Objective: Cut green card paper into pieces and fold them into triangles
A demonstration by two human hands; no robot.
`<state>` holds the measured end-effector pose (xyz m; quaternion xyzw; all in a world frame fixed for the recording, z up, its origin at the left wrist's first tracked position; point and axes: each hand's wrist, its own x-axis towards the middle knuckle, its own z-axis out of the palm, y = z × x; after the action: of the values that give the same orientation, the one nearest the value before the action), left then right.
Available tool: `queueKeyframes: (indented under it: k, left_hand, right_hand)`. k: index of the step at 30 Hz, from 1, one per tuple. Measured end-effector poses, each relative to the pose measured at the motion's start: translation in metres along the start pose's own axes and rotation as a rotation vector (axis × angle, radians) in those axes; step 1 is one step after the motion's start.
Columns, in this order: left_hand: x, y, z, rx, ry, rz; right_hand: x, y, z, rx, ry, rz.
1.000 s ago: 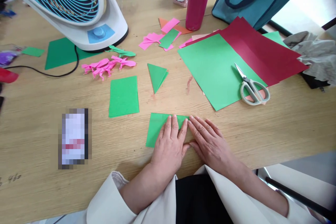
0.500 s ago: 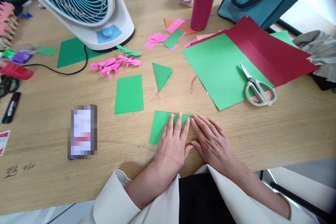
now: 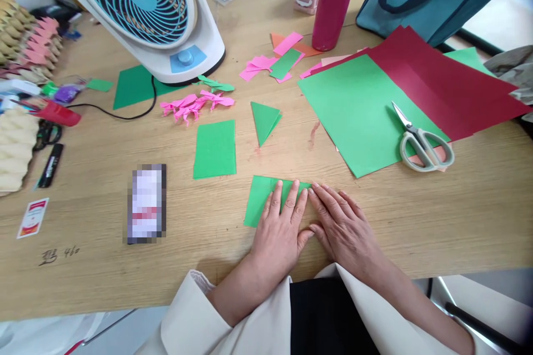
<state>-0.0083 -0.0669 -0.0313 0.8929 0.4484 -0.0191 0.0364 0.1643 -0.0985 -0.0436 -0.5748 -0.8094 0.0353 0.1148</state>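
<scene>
A small green sheet of paper (image 3: 257,199) lies on the table in front of me, its right part covered by my hands. My left hand (image 3: 281,227) rests flat on it with the fingers stretched out. Close beside, my right hand (image 3: 343,222) lies flat, its fingertips at the paper's right edge. Just beyond is a folded green paper triangle (image 3: 264,123). To its left sits a stack of green rectangular paper (image 3: 215,148). A pair of scissors (image 3: 422,147) lies, blades half closed, on a large light green sheet (image 3: 353,105) to the right.
A phone (image 3: 146,203) lies on the left. Behind it are pink folded paper pieces (image 3: 195,104), a fan (image 3: 158,16) and its black cord (image 3: 125,116). A magenta bottle (image 3: 334,5), dark red sheets (image 3: 437,83) and a teal bag (image 3: 416,0) stand or lie at back right.
The whole view has shifted, so things appear farther right and more of the table's left side shows. Both hands stay flat in about the same place on the green paper.
</scene>
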Motion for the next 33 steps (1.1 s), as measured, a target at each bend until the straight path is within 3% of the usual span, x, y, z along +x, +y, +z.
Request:
queueKeyframes:
  k: [13, 24, 30, 33]
  left_hand:
    - [-0.003, -0.002, 0.01, 0.023, 0.042, -0.006]
    - [-0.002, -0.002, 0.004, -0.002, 0.021, -0.002]
    - [-0.003, -0.014, -0.008, -0.143, 0.027, -0.017]
    - [-0.003, -0.024, -0.017, -0.271, 0.104, -0.12]
  right_hand:
    - [-0.002, 0.002, 0.006, 0.016, 0.037, -0.01]
    - [-0.003, 0.003, 0.007, -0.007, 0.055, -0.03]
    - [-0.003, 0.003, 0.006, -0.019, 0.052, -0.039]
    - [-0.003, 0.003, 0.005, -0.027, 0.04, -0.037]
